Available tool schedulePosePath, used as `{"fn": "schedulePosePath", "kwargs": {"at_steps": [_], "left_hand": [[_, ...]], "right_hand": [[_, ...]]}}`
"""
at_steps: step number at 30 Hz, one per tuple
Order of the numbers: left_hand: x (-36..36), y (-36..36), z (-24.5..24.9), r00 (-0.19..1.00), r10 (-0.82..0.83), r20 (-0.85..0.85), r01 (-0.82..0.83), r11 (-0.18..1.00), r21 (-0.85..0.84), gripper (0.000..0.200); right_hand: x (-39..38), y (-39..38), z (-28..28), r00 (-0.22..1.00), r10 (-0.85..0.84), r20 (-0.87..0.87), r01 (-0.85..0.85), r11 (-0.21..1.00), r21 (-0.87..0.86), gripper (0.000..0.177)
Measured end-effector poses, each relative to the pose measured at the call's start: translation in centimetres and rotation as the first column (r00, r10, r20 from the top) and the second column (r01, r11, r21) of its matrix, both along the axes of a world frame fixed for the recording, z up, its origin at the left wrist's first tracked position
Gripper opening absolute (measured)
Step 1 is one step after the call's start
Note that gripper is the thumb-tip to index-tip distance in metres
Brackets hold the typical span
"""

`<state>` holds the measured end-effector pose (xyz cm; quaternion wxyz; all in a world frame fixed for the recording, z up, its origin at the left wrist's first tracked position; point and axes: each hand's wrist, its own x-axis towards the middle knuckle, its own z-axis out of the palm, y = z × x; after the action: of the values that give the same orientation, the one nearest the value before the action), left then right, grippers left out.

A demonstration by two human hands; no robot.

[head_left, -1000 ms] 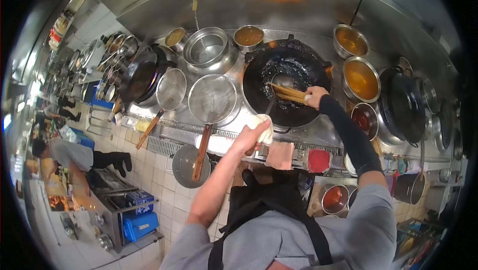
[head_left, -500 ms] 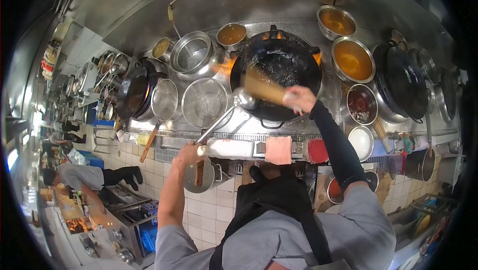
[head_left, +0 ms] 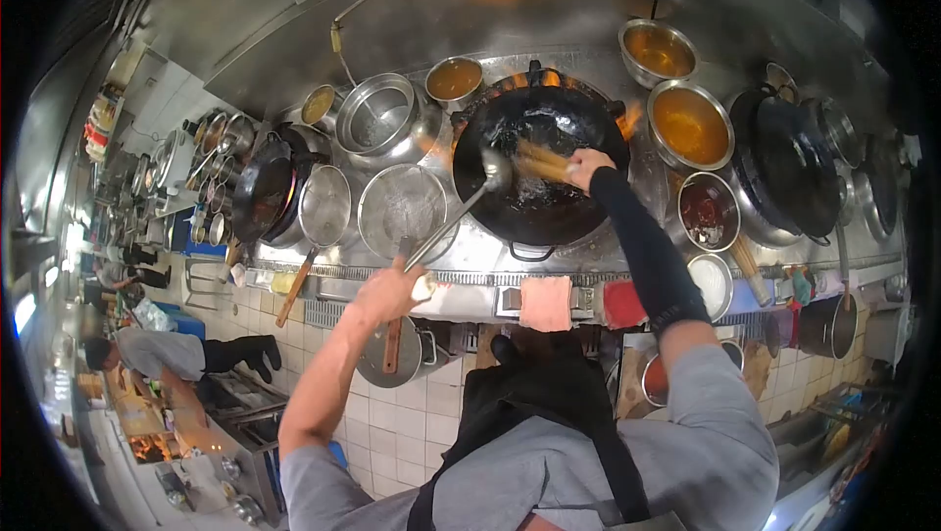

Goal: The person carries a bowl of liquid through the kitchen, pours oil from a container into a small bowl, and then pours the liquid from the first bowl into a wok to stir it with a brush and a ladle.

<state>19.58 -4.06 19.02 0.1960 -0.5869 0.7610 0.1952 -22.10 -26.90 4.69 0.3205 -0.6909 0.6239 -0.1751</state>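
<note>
A large black wok sits over a lit burner, with clear, rippling liquid inside. My right hand is closed around a bamboo wok brush, whose bristle end is blurred low in the wok. Wrapped round the long handle of a metal ladle are the fingers of my left hand. The ladle's bowl hangs over the wok's left part, near the brush. A small white bit, perhaps cloth, shows beside my left hand.
Flames rise at the wok's rim. Left of it stand a mesh strainer and a steel pot. Bowls of amber liquid and dark red sauce stand to the right. A co-worker bends over a counter at far left.
The ladle and my left hand have moved right, bringing the ladle's bowl over the wok. My right hand has shifted away from me, and the brush now reaches lower into the wok.
</note>
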Motion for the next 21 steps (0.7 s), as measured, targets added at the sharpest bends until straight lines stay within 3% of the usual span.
{"fn": "schedulePosePath", "kwargs": {"at_steps": [1, 3, 4, 6, 7, 8, 10, 13, 14, 15, 17, 19, 21], "left_hand": [[-2.2, -1.5, 1.4, 0.996, 0.009, 0.085, -0.013, 0.998, 0.054, 0.064], [-4.0, -4.4, 0.9, 0.996, -0.050, 0.070, 0.052, 0.998, -0.031, 0.058], [-4.6, -4.9, 0.3, 0.995, -0.078, 0.062, 0.081, 0.995, -0.050, 0.054], [-6.3, -7.2, 0.6, 0.997, -0.012, -0.077, 0.011, 1.000, -0.002, 0.051], [-6.5, -7.3, 0.6, 0.990, 0.026, -0.141, -0.022, 0.999, 0.026, 0.049], [-6.2, -6.8, -0.1, 0.915, 0.157, -0.373, -0.146, 0.988, 0.057, 0.048], [-5.5, -5.5, -2.2, 0.568, 0.373, -0.734, -0.345, 0.917, 0.199, 0.047], [-5.2, -0.3, -1.6, 0.326, 0.453, -0.830, -0.550, 0.805, 0.223, 0.047], [-4.7, 1.5, -2.2, 0.328, 0.446, -0.833, -0.596, 0.781, 0.184, 0.044], [-4.2, 3.2, -2.9, 0.332, 0.441, -0.834, -0.642, 0.753, 0.143, 0.041], [-4.3, 5.7, -3.3, 0.298, 0.482, -0.824, -0.700, 0.697, 0.155, 0.041], [-4.4, 8.2, -4.4, 0.265, 0.539, -0.799, -0.760, 0.627, 0.171, 0.042], [-3.7, 10.1, -8.9, 0.220, 0.601, -0.769, -0.818, 0.543, 0.191, 0.045]], "right_hand": [[1.3, -0.4, 0.3, 0.945, -0.200, 0.259, 0.148, 0.967, 0.206, 0.036], [3.7, 0.5, 2.2, 0.825, -0.354, 0.440, 0.239, 0.925, 0.296, 0.047], [4.9, 3.0, 4.4, 0.809, -0.402, 0.429, 0.326, 0.914, 0.241, 0.052], [4.6, 6.5, 0.4, 0.909, -0.211, 0.360, 0.287, 0.942, -0.172, 0.052], [4.2, 9.7, 3.7, 0.948, -0.181, 0.263, 0.235, 0.953, -0.193, 0.053], [2.9, 11.2, 5.4, 0.975, -0.111, 0.190, 0.150, 0.967, -0.206, 0.051], [-0.7, 12.8, 7.9, 0.998, -0.025, 0.064, 0.037, 0.981, -0.193, 0.048], [-4.0, 13.5, 11.2, 0.990, 0.111, -0.083, -0.116, 0.992, -0.057, 0.043], [-3.4, 13.1, 11.6, 0.972, 0.174, -0.160, -0.179, 0.984, -0.019, 0.040], [-2.6, 11.8, 9.5, 0.944, 0.307, -0.118, -0.315, 0.948, -0.052, 0.035], [2.2, 8.1, 5.4, 0.922, 0.387, -0.003, -0.386, 0.921, -0.046, 0.030], [8.0, 2.3, 0.4, 0.980, 0.182, 0.075, -0.167, 0.970, -0.176, 0.027], [12.0, -0.6, -1.1, 0.946, -0.193, 0.262, 0.250, 0.946, -0.205, 0.026]]}}
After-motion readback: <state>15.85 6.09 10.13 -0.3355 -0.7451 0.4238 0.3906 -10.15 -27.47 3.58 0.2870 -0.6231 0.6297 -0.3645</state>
